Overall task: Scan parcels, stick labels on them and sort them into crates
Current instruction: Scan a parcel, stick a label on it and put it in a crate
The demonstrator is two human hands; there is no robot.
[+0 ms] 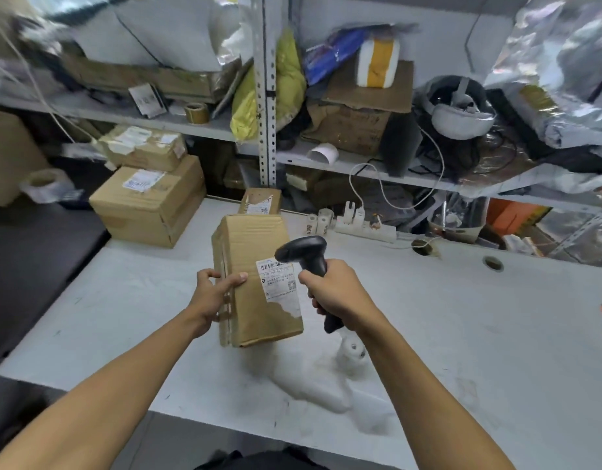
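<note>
Head view, single frame. Oblong brown cardboard parcel [255, 279] held tilted just above the pale grey tabletop [462, 317], near its middle; cannot tell whether the lower near corner touches the surface. Left hand [213, 295] grips the parcel's left edge, fingers [236, 278] curled over the top face, thumb on the side. White shipping label with barcode [279, 283] sits on the top face toward the right edge; its lower part looks torn.

Right hand [333, 288] wraps the grip of a black handheld barcode scanner [304, 254], fingers closed round the handle. Scanner head hangs just above the label's upper end, pointed toward the barcode.

Judgement: scan step in hand; labelling and sorting not yet done for this parcel. No crate identifiable in view.

Next move calls for: barcode face kept steady and square to the scanner head, then a free hand for the sticker.

Background: stacked brown cardboard boxes [147, 201] at the tabletop's far left, white power strip [365, 228] along the back edge, cluttered grey metal shelving [269, 96] behind.
</note>
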